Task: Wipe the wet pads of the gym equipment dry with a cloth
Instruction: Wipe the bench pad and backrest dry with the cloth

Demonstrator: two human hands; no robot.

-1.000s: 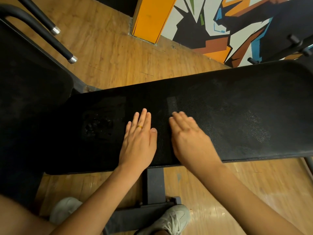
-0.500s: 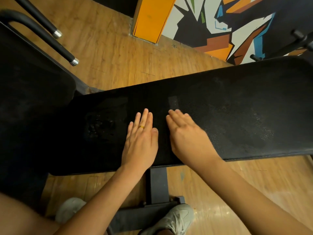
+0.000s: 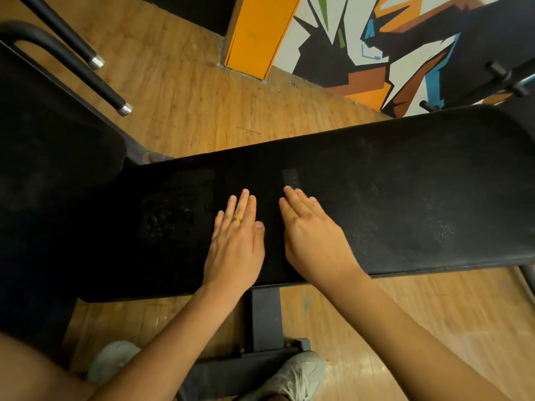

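left hand (image 3: 236, 247), right hand (image 3: 312, 241), flat on black bench pad (image 3: 405, 204)

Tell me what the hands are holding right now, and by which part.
Nothing held: left hand and right hand lie flat, fingers straight, on the black bench pad.

No writing, label, brand or number can be read: the wall mural (image 3: 362, 39) carries only abstract coloured shapes, and the pale patch (image 3: 290, 176) on the bench pad (image 3: 390, 198) looks blank.
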